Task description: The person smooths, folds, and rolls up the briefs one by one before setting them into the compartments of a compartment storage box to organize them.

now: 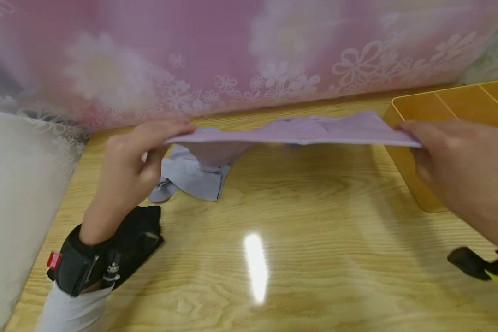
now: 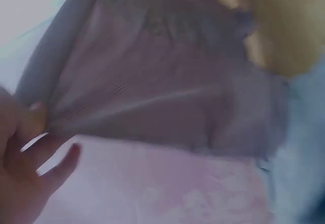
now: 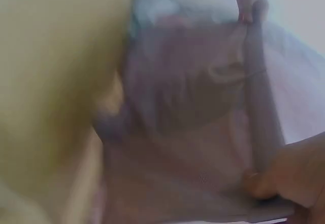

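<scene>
A thin lilac garment is stretched between both hands above the table, its near edge pulled into a straight line. My left hand pinches one end of that edge between thumb and fingers. At the other end, my right hand grips the corner. Seen from the left wrist, the lilac garment hangs as a broad sheet with a wide band along one side. Under its left part lies a crumpled light blue-grey cloth, partly covered in the head view.
A yellow divided box stands at the right, beside the right hand. Below the left wrist lies a black cloth. A pink flowered curtain hangs along the back of the wooden table. White fabric borders it on the left.
</scene>
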Available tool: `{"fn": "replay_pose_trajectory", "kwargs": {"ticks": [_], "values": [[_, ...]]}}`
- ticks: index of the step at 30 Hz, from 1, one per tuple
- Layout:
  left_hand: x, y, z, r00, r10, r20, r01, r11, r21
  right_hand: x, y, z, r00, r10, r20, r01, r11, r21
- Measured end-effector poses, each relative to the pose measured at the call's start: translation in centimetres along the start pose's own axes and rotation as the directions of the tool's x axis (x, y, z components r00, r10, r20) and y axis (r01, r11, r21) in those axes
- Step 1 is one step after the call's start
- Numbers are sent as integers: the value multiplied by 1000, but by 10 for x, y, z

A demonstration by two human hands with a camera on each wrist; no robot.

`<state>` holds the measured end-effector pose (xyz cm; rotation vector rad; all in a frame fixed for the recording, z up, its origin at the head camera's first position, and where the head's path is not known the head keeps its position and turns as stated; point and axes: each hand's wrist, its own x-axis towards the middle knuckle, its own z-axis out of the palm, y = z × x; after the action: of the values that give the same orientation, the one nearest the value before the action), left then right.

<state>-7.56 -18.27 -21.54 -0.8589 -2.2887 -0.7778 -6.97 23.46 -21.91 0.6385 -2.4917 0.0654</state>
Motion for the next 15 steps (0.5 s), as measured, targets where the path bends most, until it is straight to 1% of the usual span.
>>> {"fn": "replay_pose_trajectory", "kwargs": {"ticks": [1,2,3,4,6,7,10,12,13,15], "values": [[-11,3,0,997,21,74,-20,1000,-20,-14,-3,-1,998,-19,61,18,1000,10],[-24,6,1,987,39,154,-35,999,-32,-29,-7,1,995,-43,94,39,998,40],[-36,9,4,972,60,229,-49,997,-52,-44,-10,3,990,-66,123,58,996,64],[-50,13,7,950,69,305,-51,997,-65,-58,-13,6,985,-84,148,73,994,84],[-76,22,15,904,78,420,-54,996,-70,-84,-19,12,974,-120,191,101,989,108],[-87,28,18,881,83,466,-62,996,-61,-97,-21,15,972,-137,193,116,986,116],[-114,44,23,827,107,553,-104,994,-37,-129,-29,20,958,-119,261,100,992,83],[-128,54,23,798,126,590,-145,989,-15,-146,-33,21,955,-117,273,102,992,68],[-135,58,23,790,144,596,-173,985,-9,-153,-34,21,952,-118,281,105,993,60],[-150,66,24,785,185,591,-243,970,19,-166,-35,19,939,-103,327,95,995,43]]}}
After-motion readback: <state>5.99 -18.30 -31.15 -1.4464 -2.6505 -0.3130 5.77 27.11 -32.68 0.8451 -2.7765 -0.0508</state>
